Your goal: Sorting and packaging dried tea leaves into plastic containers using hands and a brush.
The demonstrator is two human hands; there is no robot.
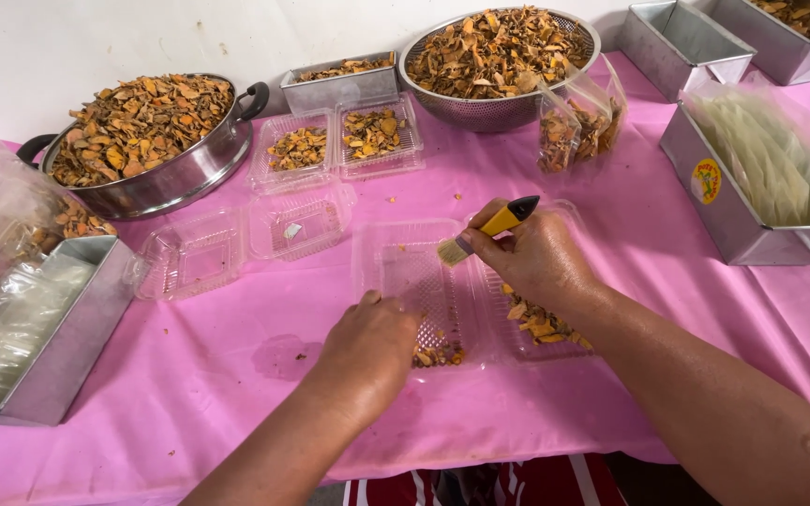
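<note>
My right hand (534, 260) grips a small brush (486, 230) with a yellow and black handle, its bristles pointing left over an open clear plastic clamshell box (405, 258). The box lies on the pink tablecloth (236, 356); dried orange slices (544, 323) sit in its right half and a few pieces (439, 355) in the left half's near corner. My left hand (367, 349) rests on the near left edge of the box, fingers curled over it.
Another open empty clamshell box (241, 239) lies to the left, and a filled one (337, 142) behind it. A pot (147, 141) and a colander (499, 61) hold dried slices. Metal tins (742, 201) with clear bags stand right and left (49, 347). Filled bags (578, 122) stand upright.
</note>
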